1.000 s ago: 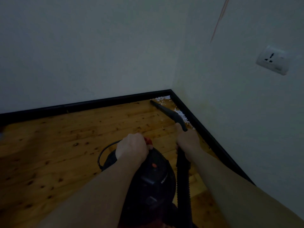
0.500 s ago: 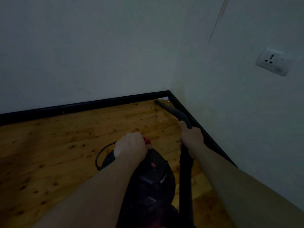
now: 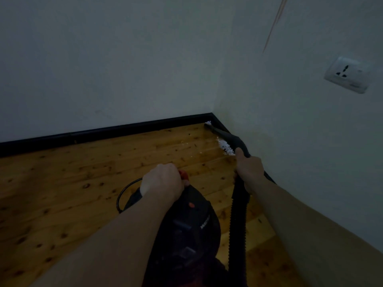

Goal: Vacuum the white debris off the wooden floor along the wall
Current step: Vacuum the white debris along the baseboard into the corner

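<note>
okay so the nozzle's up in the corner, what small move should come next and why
Probably draw the nozzle back along the baseboard toward the right hand: its tip sits at the small corner pile, while a bigger white patch lies beside it.

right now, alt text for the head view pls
A person's right hand aims a black vacuum nozzle into the room corner, white debris lying beside it on the wooden floor. Their left hand grips the vacuum body.
</note>
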Tool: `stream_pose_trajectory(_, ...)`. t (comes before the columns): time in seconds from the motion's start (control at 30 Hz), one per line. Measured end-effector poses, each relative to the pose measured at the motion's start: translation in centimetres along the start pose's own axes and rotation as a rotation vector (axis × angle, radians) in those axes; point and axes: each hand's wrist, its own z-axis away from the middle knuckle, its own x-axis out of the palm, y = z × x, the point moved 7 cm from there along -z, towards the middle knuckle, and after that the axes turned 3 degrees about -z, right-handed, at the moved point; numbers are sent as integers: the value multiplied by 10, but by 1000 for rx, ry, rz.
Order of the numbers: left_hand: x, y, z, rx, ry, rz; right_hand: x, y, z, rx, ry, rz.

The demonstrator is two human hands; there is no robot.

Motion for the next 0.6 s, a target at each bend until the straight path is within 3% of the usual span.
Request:
stream_pose_trajectory(0.23, 1, 0, 0, 3, -12, 2, -9, 2, -14, 13, 51, -7)
stream_pose_trajectory(0.6, -1, 1, 2, 31, 1, 26, 0, -7, -17, 13, -5, -40)
